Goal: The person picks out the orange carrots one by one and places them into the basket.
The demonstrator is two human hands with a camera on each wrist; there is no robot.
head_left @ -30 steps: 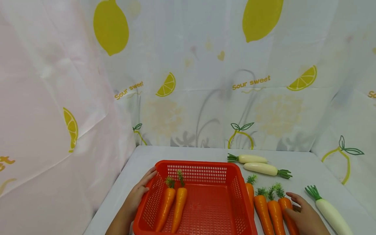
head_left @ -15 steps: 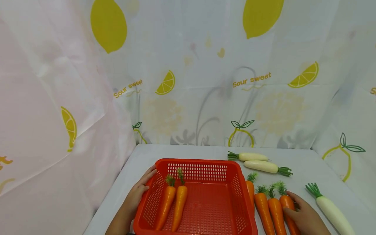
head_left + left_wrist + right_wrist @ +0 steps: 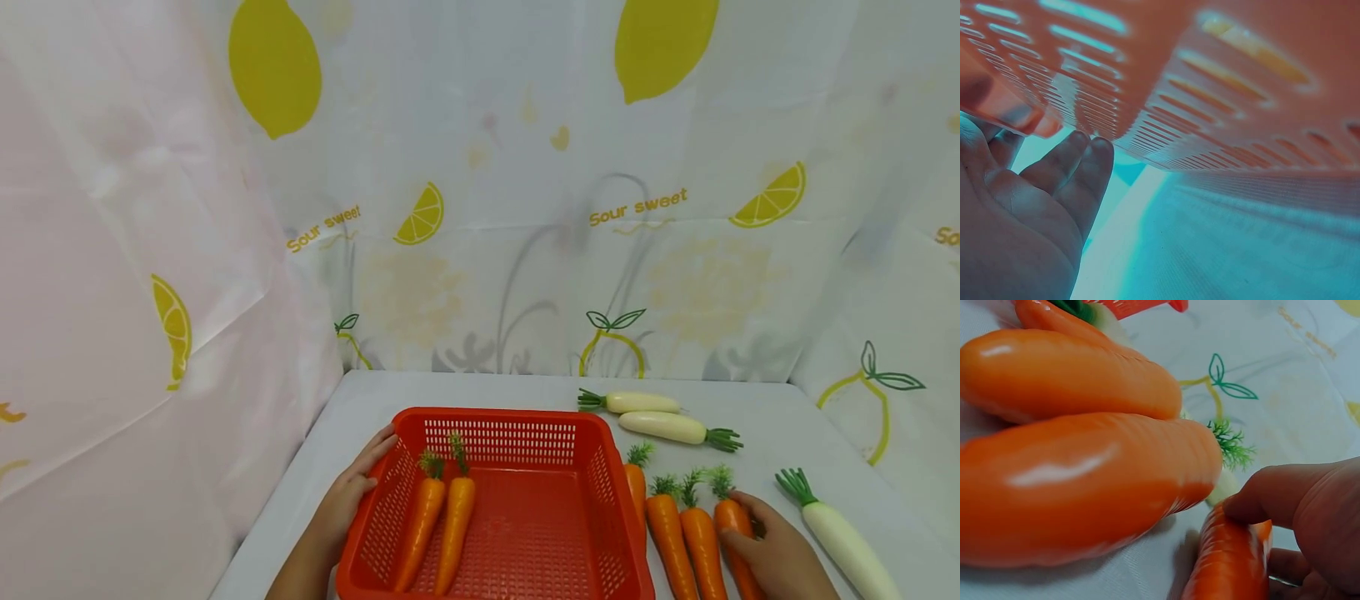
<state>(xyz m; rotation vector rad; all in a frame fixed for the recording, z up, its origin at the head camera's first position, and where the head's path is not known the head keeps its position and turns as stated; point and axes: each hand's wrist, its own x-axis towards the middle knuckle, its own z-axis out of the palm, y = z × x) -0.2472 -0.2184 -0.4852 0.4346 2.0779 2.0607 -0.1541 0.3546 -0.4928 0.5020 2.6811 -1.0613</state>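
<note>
Head view: the right hand (image 3: pixel 780 554) grips the rightmost carrot (image 3: pixel 733 533) of four lying on the table (image 3: pixel 525 392) beside the red basket (image 3: pixel 498 417); its thumb curls over it. The left hand (image 3: pixel 341 504), fingers fairly straight, seems to rest against the basket's left wall

**Light and picture quality**

Head view: bright, even, diffuse light; shadows soft and faint; edges bowed by wide-angle distortion. Left wrist view: strong teal cast, dim, the orange basket (image 3: pixel 1210 81) blurred at close range. Right wrist view: warm, carrots (image 3: pixel 1079 481) carry white glare streaks upper left; the background is soft.
</note>
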